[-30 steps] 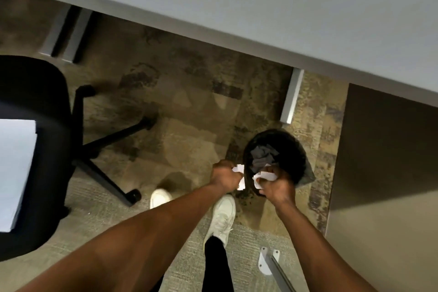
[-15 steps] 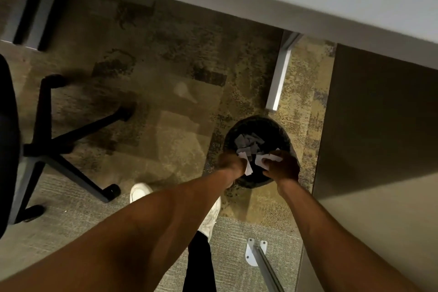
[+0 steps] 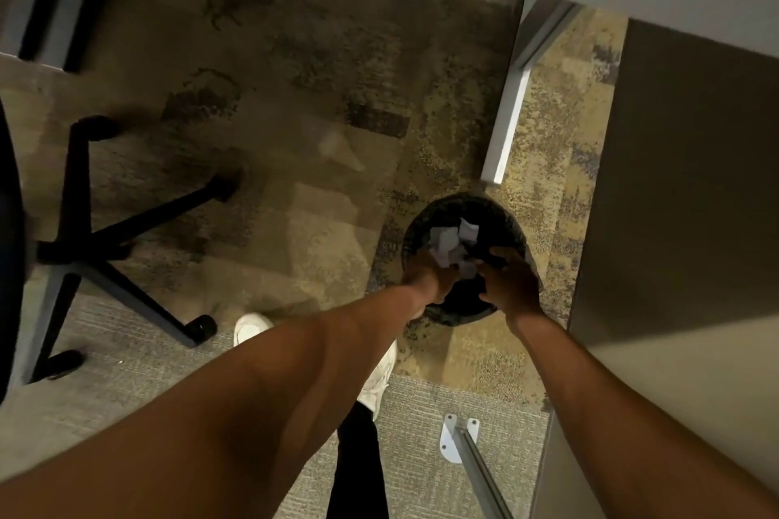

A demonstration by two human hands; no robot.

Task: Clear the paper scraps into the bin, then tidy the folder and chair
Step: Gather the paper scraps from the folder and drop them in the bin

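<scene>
Now, both hands over the bin, right hand fingers spread, left hand grip unclear, paper scraps below.

Both bare forearms reach forward and down, converging. The left hand is curled, knuckles up. The right hand is spread, fingers loose and apart, its grip closed on nothing.

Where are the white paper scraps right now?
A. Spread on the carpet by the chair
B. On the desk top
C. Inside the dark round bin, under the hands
C: the paper scraps lie within the bin, with the left hand and right hand over its rim.
</scene>
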